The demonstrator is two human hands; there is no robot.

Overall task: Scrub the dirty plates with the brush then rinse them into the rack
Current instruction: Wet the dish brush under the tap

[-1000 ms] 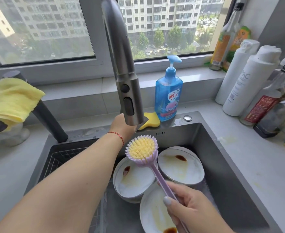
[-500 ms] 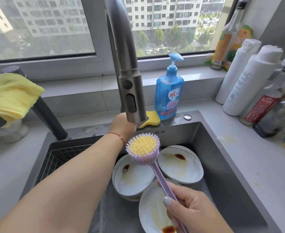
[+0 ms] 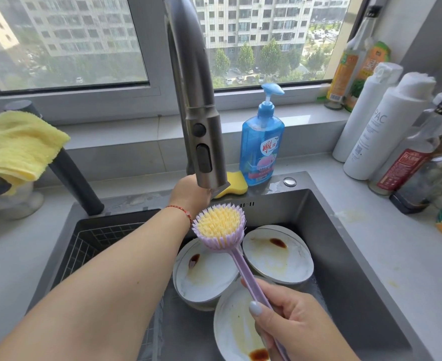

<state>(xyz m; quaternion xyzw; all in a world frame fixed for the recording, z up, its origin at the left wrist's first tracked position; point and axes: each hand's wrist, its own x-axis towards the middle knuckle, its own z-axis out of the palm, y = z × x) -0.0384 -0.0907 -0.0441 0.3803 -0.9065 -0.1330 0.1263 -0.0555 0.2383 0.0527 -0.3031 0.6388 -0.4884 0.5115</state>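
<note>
**A:** How far along are we?

**B:** Barely started, by my reading. Three dirty plates lie in the sink: the near plate at the bottom edge with a dark sauce blot and yellowish streaks, the left plate with a small dark spot, and the right plate with another blot near its far rim. All three look unwashed, with no suds on them.

**A:** And the brush?

**B:** The brush is held up above the plates, its yellow and lilac bristles facing the camera, touching none of them. The right hand grips its lilac handle, fingers wrapped round it.

**A:** The other hand?

**B:** The left hand reaches to the back of the sink, behind the faucet head. Its fingers are hidden there, so I cannot tell whether it grasps anything. No water is visibly running.

**A:** The rack?

**B:** The wire rack sits in the sink's left part; what shows of it holds no plates. Scrubbing, rinsing and racking all remain. A blue soap bottle and a yellow sponge stand just behind the sink.
</note>
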